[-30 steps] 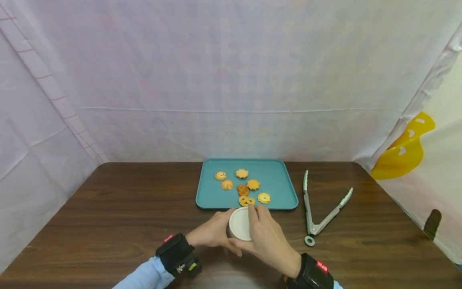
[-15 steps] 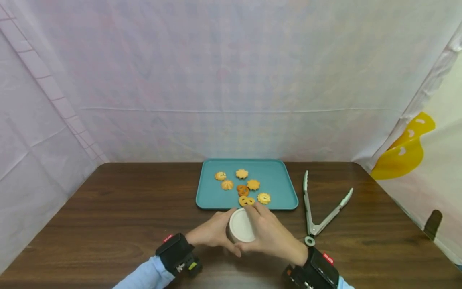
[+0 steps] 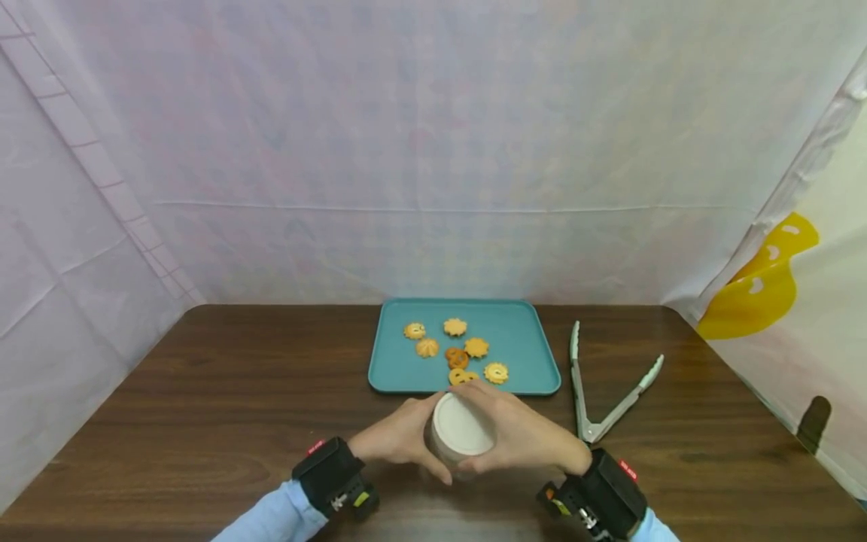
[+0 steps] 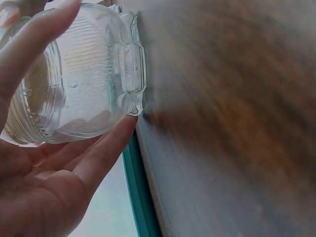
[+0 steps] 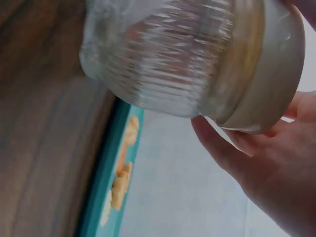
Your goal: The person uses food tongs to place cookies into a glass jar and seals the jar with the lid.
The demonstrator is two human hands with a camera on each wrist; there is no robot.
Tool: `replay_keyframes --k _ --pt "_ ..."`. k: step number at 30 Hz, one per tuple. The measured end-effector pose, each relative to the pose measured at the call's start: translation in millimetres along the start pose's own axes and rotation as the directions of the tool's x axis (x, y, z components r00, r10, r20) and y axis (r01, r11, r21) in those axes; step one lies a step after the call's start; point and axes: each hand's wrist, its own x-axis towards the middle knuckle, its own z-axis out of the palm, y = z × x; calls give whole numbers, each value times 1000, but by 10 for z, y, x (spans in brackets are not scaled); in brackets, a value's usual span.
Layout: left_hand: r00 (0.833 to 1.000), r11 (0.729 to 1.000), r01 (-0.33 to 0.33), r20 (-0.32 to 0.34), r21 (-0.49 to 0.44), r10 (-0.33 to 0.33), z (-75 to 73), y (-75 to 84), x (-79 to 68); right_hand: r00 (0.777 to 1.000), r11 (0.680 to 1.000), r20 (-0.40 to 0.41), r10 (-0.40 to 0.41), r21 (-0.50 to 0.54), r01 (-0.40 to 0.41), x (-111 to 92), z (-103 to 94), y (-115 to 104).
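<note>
Two hands meet at lower centre of the head view: the left hand (image 3: 404,434) has its fingers curled round an upright, ribbed clear-glass jar (image 4: 84,74), and the right hand (image 3: 520,431) wraps its fingers about the round white lid (image 3: 462,423) on top. Just above them in the frame, small golden-brown biscuits (image 3: 476,347) lie on a rectangular teal tray (image 3: 528,342); spread grey tongs (image 3: 579,384) lie at right.

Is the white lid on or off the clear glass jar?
On: the round white lid covers the top of the clear ribbed glass jar; how tightly, I cannot tell.
</note>
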Motion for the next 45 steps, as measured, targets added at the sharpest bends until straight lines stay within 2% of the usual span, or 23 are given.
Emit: replay_keyframes --k 4,10,15,25,31,36,42,45 --pt "1000 1000 -1 1 9 1 -4 3 8 1000 1000 -19 9 29 -8 -21 -83 -4" --pt "999 998 37 6 48 -37 -2 25 0 999 999 -29 39 39 -37 -122 -169 32" --pt "999 997 40 -14 63 -39 11 37 -13 997 999 -65 53 -2 -53 -252 -226 97" --pt "998 998 69 -4 7 -69 3 35 -18 984 984 -129 125 -112 -139 -467 -333 195" --pt "998 998 68 0 -7 -68 3 42 -14 981 967 -58 183 -171 -190 -541 -276 308" --pt "997 997 75 -1 -18 -75 4 52 -8 969 941 12 246 -245 -235 -558 -229 384" --pt "997 995 77 9 -57 -77 4 51 -12 955 926 43 295 -259 -275 -560 -181 462" --pt "997 995 79 11 -67 -79 7 48 -18 954 924 44 297 -265 -275 -563 -160 501"
